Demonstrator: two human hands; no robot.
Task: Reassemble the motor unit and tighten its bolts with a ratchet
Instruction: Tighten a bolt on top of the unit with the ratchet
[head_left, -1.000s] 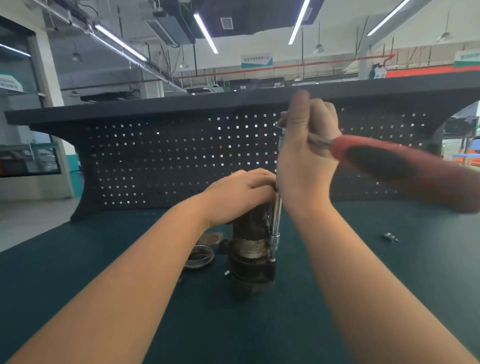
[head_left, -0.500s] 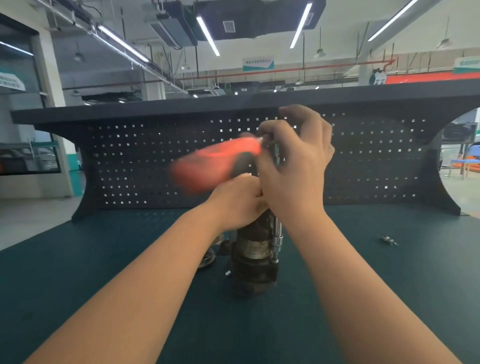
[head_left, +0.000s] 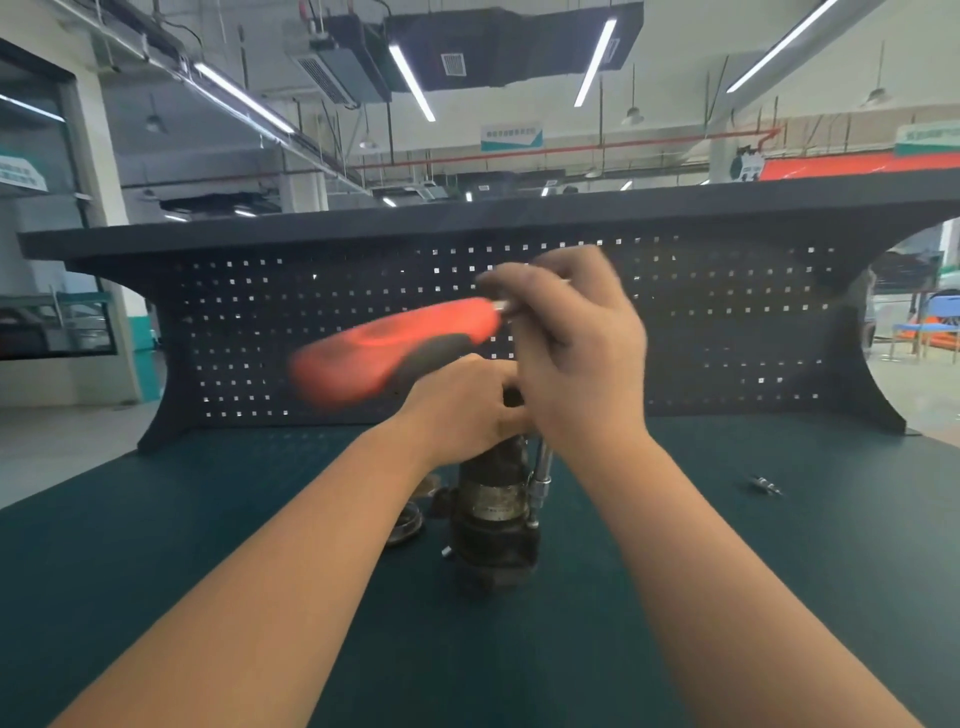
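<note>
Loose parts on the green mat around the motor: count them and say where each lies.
3 visible: a ring left of the motor unit, a dark piece beside it, a small metal bit far right. Arms may hide more.

Long white fluorescent ceiling strips (head_left: 413, 83) light the hall brightly and evenly, so shadows on the dark green bench mat (head_left: 156, 545) are faint. Left of the gripping right hand (head_left: 576, 353), the red-and-black ratchet handle (head_left: 395, 353) smears with motion blur. Wide-angle distortion bows the black perforated steel backboard (head_left: 727, 322) toward the edges.
</note>
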